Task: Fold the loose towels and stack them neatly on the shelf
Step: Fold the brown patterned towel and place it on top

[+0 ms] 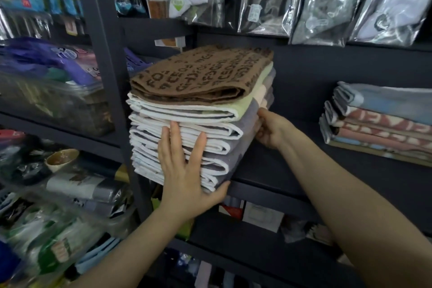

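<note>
On the dark shelf, centre of view: the working area, described below by item.

Shelf (268,190): dark metal unit; its front edge runs from 9 o'clock down toward 4 o'clock under the stack.

Towel stack (187,133): folded towels piled at the left end of the shelf, against the upright post (102,54). Folded edges face outward. Lower layers are grey with white borders; one pale green layer lies near the top.

Brown towel (205,72): top layer of the stack, folded, patterned with dark letters, lying flat.

Left hand (184,170): fingers straight and spread wide, palm pressed flat against the front face of the towel stack. Fingertips point to 12 o'clock. Thumb extends toward 3 o'clock under the lowest towel's corner, at the shelf edge.

Right hand (271,128): placed at 3 o'clock of the stack, touching its right side at mid height. Fingers are curled toward the towels; fingertips are hidden, so I cannot tell whether they pinch a layer or only press on it.

Second pile (378,124): folded towels in blue, pink and white, on the same shelf at 3 o'clock, well apart from the main stack.

Hanging packets (327,0): clear plastic-wrapped goods at 12 o'clock, above the shelf.

Bins (46,91): clear containers of packaged items at 9 o'clock, left of the post.
</note>
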{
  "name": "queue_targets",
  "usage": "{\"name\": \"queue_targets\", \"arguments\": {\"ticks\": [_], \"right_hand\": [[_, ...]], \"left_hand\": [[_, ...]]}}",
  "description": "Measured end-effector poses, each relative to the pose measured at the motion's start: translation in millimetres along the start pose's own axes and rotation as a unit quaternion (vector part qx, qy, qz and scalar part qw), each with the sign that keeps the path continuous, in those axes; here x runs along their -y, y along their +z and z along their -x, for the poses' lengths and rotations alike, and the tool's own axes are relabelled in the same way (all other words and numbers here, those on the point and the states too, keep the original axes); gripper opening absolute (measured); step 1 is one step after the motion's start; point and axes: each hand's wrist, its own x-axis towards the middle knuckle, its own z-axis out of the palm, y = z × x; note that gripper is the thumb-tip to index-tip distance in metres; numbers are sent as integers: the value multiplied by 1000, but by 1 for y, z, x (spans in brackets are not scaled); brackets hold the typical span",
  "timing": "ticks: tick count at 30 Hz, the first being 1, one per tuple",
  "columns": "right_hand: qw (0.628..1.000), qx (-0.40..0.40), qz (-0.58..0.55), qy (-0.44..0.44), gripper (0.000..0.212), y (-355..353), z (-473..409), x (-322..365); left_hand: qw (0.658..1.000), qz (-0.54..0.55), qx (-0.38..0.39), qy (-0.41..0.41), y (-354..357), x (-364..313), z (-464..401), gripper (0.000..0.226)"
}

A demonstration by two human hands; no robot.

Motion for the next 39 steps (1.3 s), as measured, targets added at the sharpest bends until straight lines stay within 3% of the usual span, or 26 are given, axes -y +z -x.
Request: {"name": "queue_targets", "arguments": {"ticks": [4, 9, 12, 15, 19, 24, 27, 30, 36, 39], "right_hand": [[999, -36, -27, -23, 12, -21, 24, -9], [998, -19, -59, -32, 18, -41, 63, -24], [995, -27, -93, -18, 25, -46, 79, -27], [993, -51, -106, -25, 28, -40, 83, -28], [989, -72, -126, -34, 24, -26, 80, -28], [991, -44, -122, -18, 15, -20, 72, -27], [987, -39, -155, -19, 10, -13, 59, -27], [984, -47, -172, -22, 19, -5, 41, -27], [993, -47, -100, -42, 14, -1, 20, -20], [995, -21, -94, -14, 19, -23, 31, -16]], "left_hand": [[997, 56, 17, 55, -5, 14, 2, 89], [982, 164, 49, 83, -15, 42, -2, 81], [971, 217, 97, -13, -19, 46, -10, 83], [967, 196, 108, -125, -16, 46, -20, 74], [921, 207, 168, -285, 0, 52, -51, 66], [882, 218, 183, -376, 29, 70, -81, 46], [869, 196, 201, -408, 52, 80, -98, 35], [859, 195, 201, -428, 76, 87, -112, 32], [838, 279, 190, -429, 104, 101, -123, 46], [822, 365, 123, -420, 92, 102, -118, 72]]}}
